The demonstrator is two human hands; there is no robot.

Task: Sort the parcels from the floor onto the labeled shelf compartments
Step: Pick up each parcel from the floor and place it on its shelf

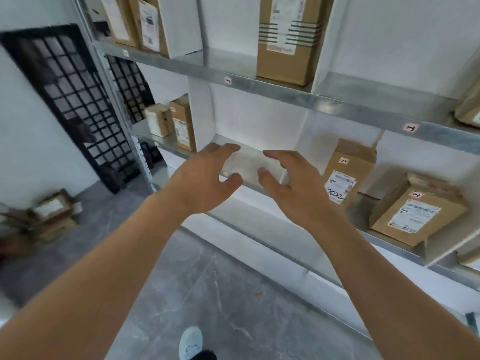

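Observation:
My left hand [207, 175] and my right hand [291, 183] are stretched out side by side in front of a bare compartment [246, 157] of the metal shelf, fingers loosely spread, holding nothing. Right of that compartment stands a brown parcel [348, 172] with a white label, and further right a second parcel [418, 211] lies tilted. More brown parcels [288, 40] stand on the shelf above. A pile of parcels [49, 216] lies on the floor at the far left. Small paper tags [411, 127] mark the shelf edges.
White dividers split the shelf [337, 105] into compartments. Two small parcels [171, 120] stand in the compartment to the left. A black grille [72, 100] leans on the wall at the left. My shoe [191, 342] is on the grey floor below.

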